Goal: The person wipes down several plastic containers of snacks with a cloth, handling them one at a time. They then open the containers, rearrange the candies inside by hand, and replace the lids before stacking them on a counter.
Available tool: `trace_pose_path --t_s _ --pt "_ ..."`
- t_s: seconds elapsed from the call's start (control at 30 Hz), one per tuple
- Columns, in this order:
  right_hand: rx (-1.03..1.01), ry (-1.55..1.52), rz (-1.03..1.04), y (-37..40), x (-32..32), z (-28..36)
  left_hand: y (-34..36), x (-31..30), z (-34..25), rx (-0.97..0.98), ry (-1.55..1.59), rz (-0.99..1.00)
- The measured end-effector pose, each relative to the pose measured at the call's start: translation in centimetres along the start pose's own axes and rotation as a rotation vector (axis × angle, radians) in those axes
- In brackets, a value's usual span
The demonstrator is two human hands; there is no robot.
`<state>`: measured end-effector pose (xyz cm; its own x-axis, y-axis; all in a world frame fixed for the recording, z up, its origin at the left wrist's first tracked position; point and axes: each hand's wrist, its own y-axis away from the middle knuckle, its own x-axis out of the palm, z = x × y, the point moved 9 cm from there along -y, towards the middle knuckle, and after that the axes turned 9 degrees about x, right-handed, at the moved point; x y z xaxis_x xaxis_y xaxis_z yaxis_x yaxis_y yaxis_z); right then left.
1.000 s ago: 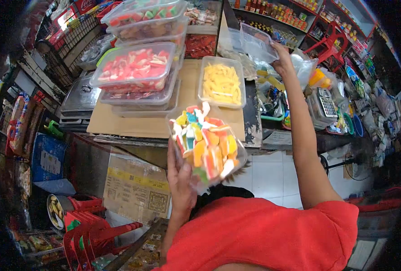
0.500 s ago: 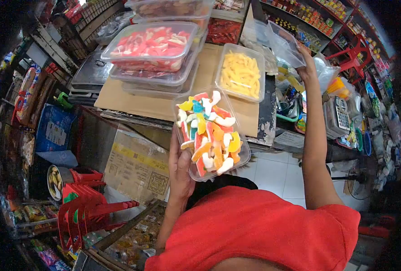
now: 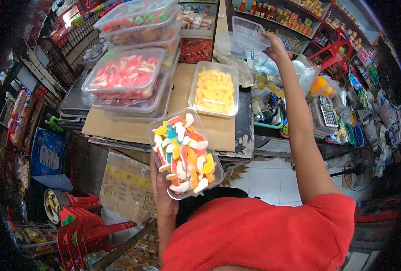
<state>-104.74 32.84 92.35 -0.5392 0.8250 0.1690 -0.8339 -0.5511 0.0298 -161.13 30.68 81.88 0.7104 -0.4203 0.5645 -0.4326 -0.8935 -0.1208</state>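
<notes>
My left hand [image 3: 164,192] is wrapped round the lower left side of a clear plastic tub [image 3: 214,178], which has no lid on. Piled in it are gummy candies [image 3: 182,153] in red, white, orange, yellow and blue. Farther off at the upper right, my right hand [image 3: 278,49] grips a clear plastic lid [image 3: 249,32] by its edge. On the cardboard-covered counter [image 3: 119,128] sits a tub of yellow candies [image 3: 214,89]. Left of it, lidded tubs of pink and white candies [image 3: 123,74] are stacked.
A taller stack of candy tubs [image 3: 139,16] stands behind. Red plastic chairs [image 3: 85,226] and a cardboard box [image 3: 128,185] are at the lower left. On the right lie plastic bags [image 3: 306,74] and a calculator [image 3: 328,113]. Shelves of bottles [image 3: 277,16] line the back.
My right hand has reached farther away with the lid. The view has shifted, so the counter and its tubs appear lower and more to the left. My left hand keeps its tub.
</notes>
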Motion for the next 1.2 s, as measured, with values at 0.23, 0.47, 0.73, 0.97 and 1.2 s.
trace_pose_path --t_s 0.23,0.47,0.73,0.97,1.2 --pt "0.009 -0.183 0.076 2.6 0.0 0.0 0.0 -0.2 0.1 0.026 -0.081 -0.015" --pt "-0.073 0.025 0.115 19.8 4.4 -1.5 -1.1 1.3 -0.8 0.097 -0.071 -0.045" --pt "-0.430 0.664 -0.012 24.2 8.5 -1.4 -0.7 1.4 -0.2 0.064 -0.017 -0.060" --pt "-0.439 0.402 0.002 29.5 8.0 1.3 -0.7 0.6 0.2 0.070 -0.133 -0.064" --pt "-0.642 0.697 0.242 38.5 12.5 2.4 -0.7 1.8 -0.3 0.039 -0.033 -0.040"
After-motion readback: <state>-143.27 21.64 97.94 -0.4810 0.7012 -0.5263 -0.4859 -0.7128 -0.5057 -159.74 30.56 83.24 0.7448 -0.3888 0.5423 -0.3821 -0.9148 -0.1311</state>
